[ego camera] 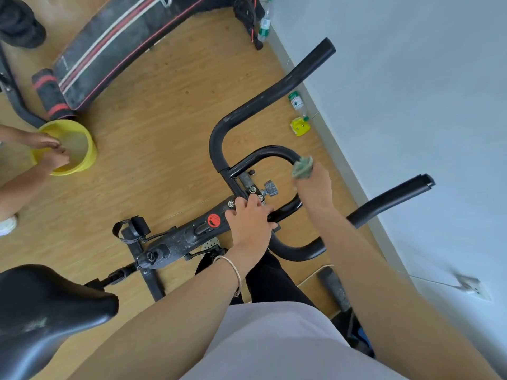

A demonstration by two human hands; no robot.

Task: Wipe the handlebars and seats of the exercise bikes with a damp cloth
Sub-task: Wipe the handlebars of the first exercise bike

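Observation:
A black exercise bike stands below me, its handlebars (263,98) spreading toward the white wall. My right hand (312,185) grips a grey-green cloth (301,167) wrapped round the inner loop bar (263,153) at its right bend. My left hand (251,219) holds the centre of the handlebars near the stem bolts, fingers curled over the bar. The black seat (46,316) is at the lower left, apart from both hands.
Another person's hands (52,152) dip into a yellow bucket (82,157) on the wooden floor at left. A black bench (115,45) lies beyond it. Plastic bottles (296,101) and a yellow item (300,127) sit along the wall (411,78).

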